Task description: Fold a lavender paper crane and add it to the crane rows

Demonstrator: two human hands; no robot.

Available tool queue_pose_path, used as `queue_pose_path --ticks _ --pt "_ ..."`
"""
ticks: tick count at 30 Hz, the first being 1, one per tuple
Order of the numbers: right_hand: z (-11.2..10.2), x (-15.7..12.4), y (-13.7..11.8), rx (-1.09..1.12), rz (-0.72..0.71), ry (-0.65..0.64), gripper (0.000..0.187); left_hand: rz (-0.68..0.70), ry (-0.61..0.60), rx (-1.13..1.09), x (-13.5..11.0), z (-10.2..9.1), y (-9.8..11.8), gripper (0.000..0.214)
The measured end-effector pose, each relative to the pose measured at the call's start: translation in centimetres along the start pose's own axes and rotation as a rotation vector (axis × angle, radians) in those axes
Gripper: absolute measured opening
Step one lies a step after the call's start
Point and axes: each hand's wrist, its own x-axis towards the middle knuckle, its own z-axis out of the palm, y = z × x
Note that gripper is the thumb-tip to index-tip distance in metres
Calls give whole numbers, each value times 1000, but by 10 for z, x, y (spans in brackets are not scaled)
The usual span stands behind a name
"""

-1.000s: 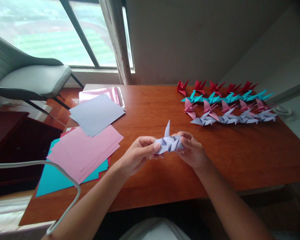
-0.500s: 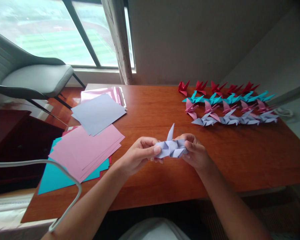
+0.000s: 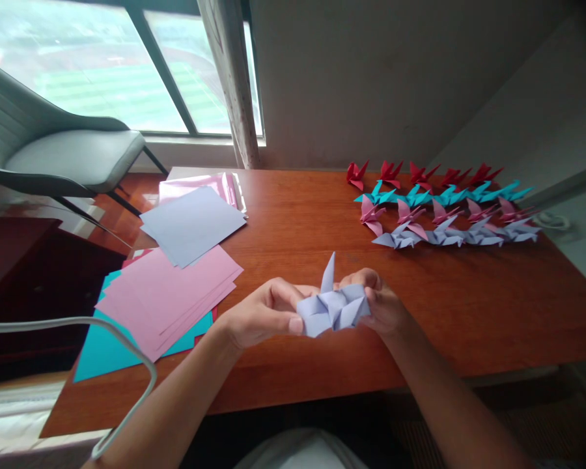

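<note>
Both my forearms angle in from below toward each other. My left hand (image 3: 261, 316) and right hand (image 3: 383, 306) sit close together, knuckles up, fingers curled, thumbs pinching shut.

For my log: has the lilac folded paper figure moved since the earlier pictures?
Yes, the lilac folded paper figure moved toward the brown wooden table's near edge.

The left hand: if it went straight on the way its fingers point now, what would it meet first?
The left hand pinches the lavender paper crane, so that comes first; pushing on, it would likely meet the right hand behind it.
</note>
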Motion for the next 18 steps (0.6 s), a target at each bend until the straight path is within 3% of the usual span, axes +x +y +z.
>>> queue_pose_path --ticks 4,8,18 --pt "-7 -5 -5 -67 70 -146 39 -83 -63 67 -2 -4 5 21" --pt "-14 -7 -8 -117 113 -223 37 -72 -41 71 -3 -8 6 17" --pt "-9 -6 -10 -149 98 0 46 -175 -43 14 -6 -15 2 29"
